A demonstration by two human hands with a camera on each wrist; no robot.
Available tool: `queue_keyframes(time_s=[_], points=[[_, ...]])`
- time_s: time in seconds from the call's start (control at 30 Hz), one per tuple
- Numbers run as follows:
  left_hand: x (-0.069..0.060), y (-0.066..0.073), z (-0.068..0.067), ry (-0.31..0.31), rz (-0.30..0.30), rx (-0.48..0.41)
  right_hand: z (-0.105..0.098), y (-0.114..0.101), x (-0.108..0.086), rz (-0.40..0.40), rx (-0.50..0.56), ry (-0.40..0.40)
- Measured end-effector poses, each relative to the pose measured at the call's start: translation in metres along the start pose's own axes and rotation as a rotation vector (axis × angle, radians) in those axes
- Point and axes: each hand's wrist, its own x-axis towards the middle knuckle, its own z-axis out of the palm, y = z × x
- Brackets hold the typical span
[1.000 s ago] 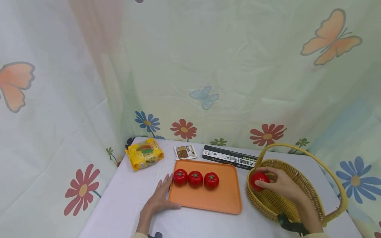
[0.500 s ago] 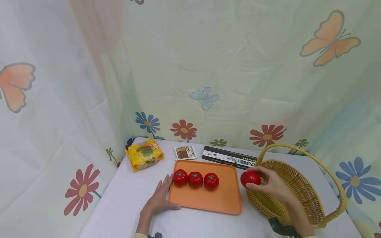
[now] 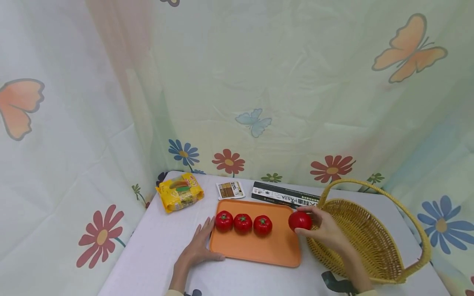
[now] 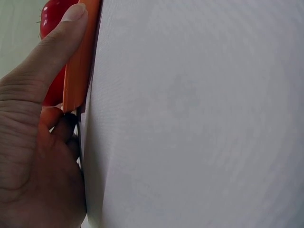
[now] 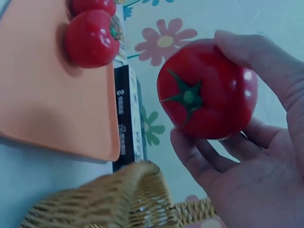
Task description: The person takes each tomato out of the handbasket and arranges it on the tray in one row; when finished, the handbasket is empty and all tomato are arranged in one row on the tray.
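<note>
In the head view, my right hand [image 3: 326,230] pinches a red tomato [image 3: 300,220] between thumb and fingers, above the right end of an orange tray [image 3: 259,250]. The right wrist view shows this tomato's green star-shaped stem [image 5: 189,97] facing left. Three more tomatoes stand in a row on the tray: a left one [image 3: 224,221], a middle one [image 3: 242,223] and a right one [image 3: 262,225]. At the tray's front left corner rests my left hand [image 3: 198,248], fingers stretched along the left side. Its thumb [image 4: 52,50] lies against the tray's front edge in the left wrist view.
A woven basket [image 3: 385,234] with a tall arched handle stands to the right of the tray. Behind the tray lie a black and white pasta box [image 3: 285,194] and a small brown and white sachet [image 3: 230,189]. A yellow food packet [image 3: 180,192] sits at the back left.
My right hand has lifted the tomato from the basket and carried it left over the tray's right edge. The left hand and the three tray tomatoes have stayed in place.
</note>
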Motion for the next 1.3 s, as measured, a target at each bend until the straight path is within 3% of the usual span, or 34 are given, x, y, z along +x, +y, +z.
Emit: queue_keyframes(time_s=[0.23,0.6,0.83,1.3], points=[[0.002,-0.002,-0.001,0.003,-0.007,-0.008,0.014,-0.001,0.008,-0.014,-0.016,-0.002],[0.004,-0.004,-0.001,-0.002,-0.019,-0.014,0.036,0.002,0.014,0.073,-0.139,0.074],[0.004,-0.006,0.0,0.0,-0.001,-0.01,0.046,0.009,0.016,0.065,-0.124,0.123],[0.004,-0.008,0.001,-0.001,0.04,0.0,0.059,0.018,0.02,0.101,-0.143,0.1]])
